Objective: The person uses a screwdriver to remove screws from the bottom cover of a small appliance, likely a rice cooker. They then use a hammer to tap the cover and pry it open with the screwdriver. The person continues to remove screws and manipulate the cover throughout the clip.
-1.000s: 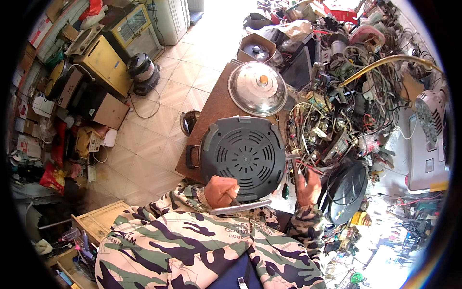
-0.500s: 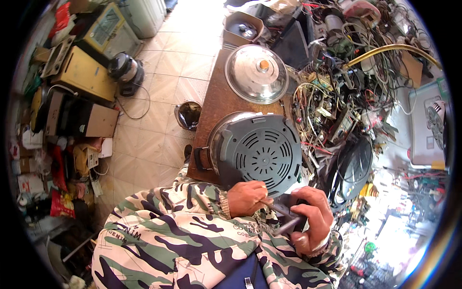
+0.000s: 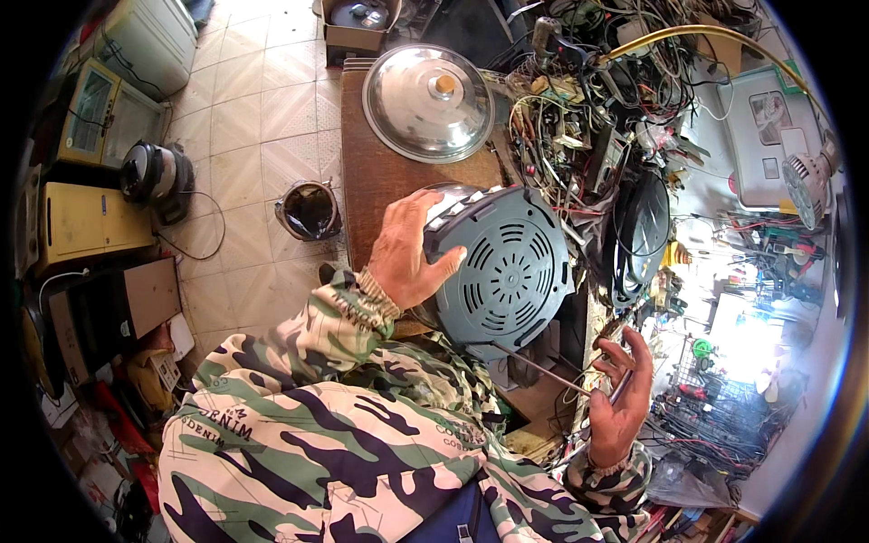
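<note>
The pot's lid (image 3: 430,104) is off, lying by the tabletop's (image 3: 358,208) far edge, and the pot is tipped at the near edge, vented base (image 3: 514,271) showing and attached. The left hand (image 3: 409,258) lies on its side, fingers and thumb spread. At the right hand (image 3: 621,398), fingers bent and parted, a rod (image 3: 548,373) reaches the base's rim; I can't tell how firmly it's pinched, or whether anything's loosened.

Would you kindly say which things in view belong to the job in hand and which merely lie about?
In the job:
vented grey appliance, left hand on it
thin metal rod, in the right hand

Apparently lying about:
shiny lid
tangled cables
cardboard box
</note>
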{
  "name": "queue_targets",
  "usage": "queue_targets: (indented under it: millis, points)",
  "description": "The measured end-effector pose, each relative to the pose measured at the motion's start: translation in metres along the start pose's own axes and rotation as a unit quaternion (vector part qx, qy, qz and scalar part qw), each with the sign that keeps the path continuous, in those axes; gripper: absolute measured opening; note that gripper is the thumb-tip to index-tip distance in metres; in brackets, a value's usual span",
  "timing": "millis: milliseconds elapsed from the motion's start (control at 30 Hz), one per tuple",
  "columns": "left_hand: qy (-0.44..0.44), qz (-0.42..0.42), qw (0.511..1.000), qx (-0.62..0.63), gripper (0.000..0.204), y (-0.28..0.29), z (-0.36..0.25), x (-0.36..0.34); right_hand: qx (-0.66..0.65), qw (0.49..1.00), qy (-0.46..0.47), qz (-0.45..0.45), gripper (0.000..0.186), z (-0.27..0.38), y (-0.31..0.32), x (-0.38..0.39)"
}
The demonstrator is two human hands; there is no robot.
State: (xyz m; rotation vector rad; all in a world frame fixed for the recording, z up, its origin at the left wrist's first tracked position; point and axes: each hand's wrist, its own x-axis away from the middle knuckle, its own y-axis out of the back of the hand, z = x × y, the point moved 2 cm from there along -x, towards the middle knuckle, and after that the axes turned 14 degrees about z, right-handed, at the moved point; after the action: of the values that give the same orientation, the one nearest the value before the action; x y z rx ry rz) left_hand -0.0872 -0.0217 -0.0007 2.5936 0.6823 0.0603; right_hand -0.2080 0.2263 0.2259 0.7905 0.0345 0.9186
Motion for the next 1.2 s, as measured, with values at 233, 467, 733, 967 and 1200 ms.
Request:
queue_targets:
  millis: [233,467,733,967,1200]
  points:
    - [0.116,0.072,0.977,0.161,0.086,-0.041,0.014,-0.001,-0.163,0.973,-0.151,-0.067,0.071,-0.025,0.019,0.010]
    - [0.127,0.127,0.972,0.149,0.086,-0.023,0.007,0.000,-0.369,0.890,-0.263,0.043,0.040,-0.031,0.030,0.024]
    - [0.134,0.179,0.962,0.159,0.091,-0.031,0.008,-0.022,-0.330,0.845,-0.420,0.012,0.026,-0.014,0.041,0.041]
    - [0.108,0.173,0.969,0.137,0.084,-0.037,-0.016,-0.019,-0.360,0.751,-0.550,-0.057,0.030,-0.004,0.031,0.051]
    - [0.091,0.169,0.968,0.164,0.083,-0.035,-0.021,-0.012,-0.350,0.709,-0.604,-0.098,0.024,0.008,0.019,0.055]
